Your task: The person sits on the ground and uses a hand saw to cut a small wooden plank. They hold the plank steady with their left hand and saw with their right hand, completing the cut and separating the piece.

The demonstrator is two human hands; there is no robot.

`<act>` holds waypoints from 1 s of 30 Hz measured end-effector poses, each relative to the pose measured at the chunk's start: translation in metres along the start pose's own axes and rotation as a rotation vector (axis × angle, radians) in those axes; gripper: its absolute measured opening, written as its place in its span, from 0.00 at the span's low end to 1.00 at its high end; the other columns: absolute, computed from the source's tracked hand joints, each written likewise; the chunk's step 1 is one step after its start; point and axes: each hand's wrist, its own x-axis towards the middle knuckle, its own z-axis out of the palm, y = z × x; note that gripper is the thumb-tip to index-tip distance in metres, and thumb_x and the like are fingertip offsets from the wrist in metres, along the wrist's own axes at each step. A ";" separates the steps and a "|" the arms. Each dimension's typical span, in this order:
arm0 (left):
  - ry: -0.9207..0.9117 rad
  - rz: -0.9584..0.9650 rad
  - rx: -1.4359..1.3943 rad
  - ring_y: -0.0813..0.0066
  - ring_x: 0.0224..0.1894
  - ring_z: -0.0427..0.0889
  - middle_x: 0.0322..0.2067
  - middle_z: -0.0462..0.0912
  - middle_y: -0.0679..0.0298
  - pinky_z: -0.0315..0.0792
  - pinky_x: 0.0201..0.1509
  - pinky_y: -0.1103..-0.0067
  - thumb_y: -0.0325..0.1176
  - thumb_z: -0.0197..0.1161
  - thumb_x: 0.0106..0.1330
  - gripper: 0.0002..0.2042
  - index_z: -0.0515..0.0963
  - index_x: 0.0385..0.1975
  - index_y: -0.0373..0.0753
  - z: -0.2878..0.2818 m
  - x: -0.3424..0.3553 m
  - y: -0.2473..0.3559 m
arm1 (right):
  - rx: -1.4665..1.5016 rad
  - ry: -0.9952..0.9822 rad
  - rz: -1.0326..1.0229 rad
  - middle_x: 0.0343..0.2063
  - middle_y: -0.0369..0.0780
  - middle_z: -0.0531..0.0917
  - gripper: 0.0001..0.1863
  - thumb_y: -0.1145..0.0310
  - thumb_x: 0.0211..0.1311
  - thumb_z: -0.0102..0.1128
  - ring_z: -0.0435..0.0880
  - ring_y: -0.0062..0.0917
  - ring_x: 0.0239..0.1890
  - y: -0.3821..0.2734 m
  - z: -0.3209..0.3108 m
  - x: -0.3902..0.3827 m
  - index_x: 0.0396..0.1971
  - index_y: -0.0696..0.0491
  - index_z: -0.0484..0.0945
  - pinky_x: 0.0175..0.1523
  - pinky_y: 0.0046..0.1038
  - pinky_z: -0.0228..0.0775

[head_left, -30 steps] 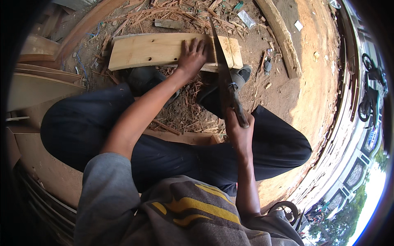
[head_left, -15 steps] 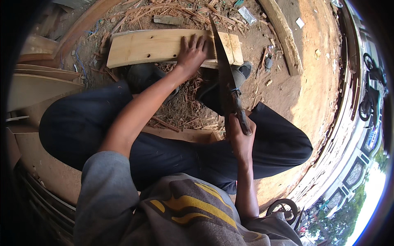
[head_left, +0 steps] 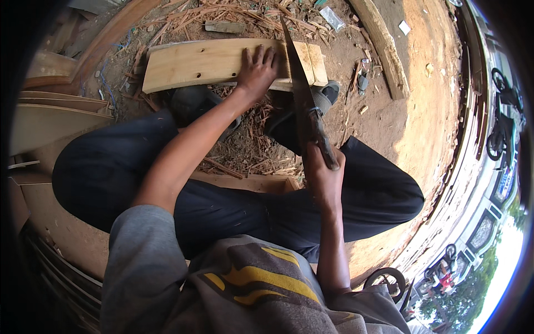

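A pale wooden plank [head_left: 172,65] lies with its length running left to right, its broad face up, lightly grained and pierced by small dark holes, a thin dark line crossing it near the right end. A handsaw [head_left: 302,94] with a long, dark, tapering blade crosses the plank just left of that line, its narrow tip pointing away past the far edge, its worn, dark handle well clear of the near edge
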 end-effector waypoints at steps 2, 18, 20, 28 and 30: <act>-0.032 0.023 -0.021 0.50 0.65 0.60 0.63 0.62 0.52 0.55 0.64 0.50 0.26 0.62 0.50 0.29 0.68 0.57 0.33 -0.008 0.005 0.006 | -0.006 0.024 -0.072 0.14 0.31 0.70 0.14 0.67 0.63 0.53 0.64 0.11 0.19 -0.003 0.008 0.038 0.21 0.61 0.72 0.23 0.22 0.59; -0.069 0.034 -0.035 0.47 0.66 0.59 0.63 0.63 0.51 0.54 0.64 0.46 0.27 0.61 0.53 0.29 0.66 0.58 0.33 -0.006 0.001 0.005 | -0.062 -0.015 -0.110 0.15 0.30 0.68 0.13 0.69 0.63 0.53 0.63 0.11 0.20 -0.014 0.013 0.032 0.22 0.60 0.71 0.24 0.22 0.56; -0.057 0.032 -0.008 0.48 0.66 0.58 0.63 0.61 0.51 0.56 0.64 0.50 0.26 0.65 0.48 0.31 0.68 0.56 0.32 -0.001 0.001 0.006 | -0.043 0.004 -0.120 0.15 0.30 0.68 0.13 0.69 0.63 0.53 0.63 0.11 0.20 0.006 0.004 0.002 0.22 0.60 0.72 0.24 0.21 0.56; -0.080 0.049 0.003 0.48 0.66 0.59 0.63 0.61 0.50 0.55 0.64 0.48 0.25 0.63 0.50 0.31 0.66 0.59 0.32 -0.009 0.003 0.003 | -0.054 0.002 -0.077 0.14 0.30 0.68 0.12 0.69 0.64 0.53 0.63 0.11 0.19 -0.004 0.002 0.022 0.22 0.60 0.72 0.23 0.21 0.57; -0.155 0.075 0.005 0.46 0.66 0.60 0.64 0.62 0.50 0.54 0.64 0.44 0.26 0.59 0.55 0.31 0.62 0.62 0.34 -0.014 0.006 0.006 | -0.051 0.003 -0.109 0.14 0.30 0.68 0.13 0.69 0.64 0.53 0.63 0.11 0.19 -0.010 0.008 0.033 0.21 0.60 0.72 0.23 0.21 0.57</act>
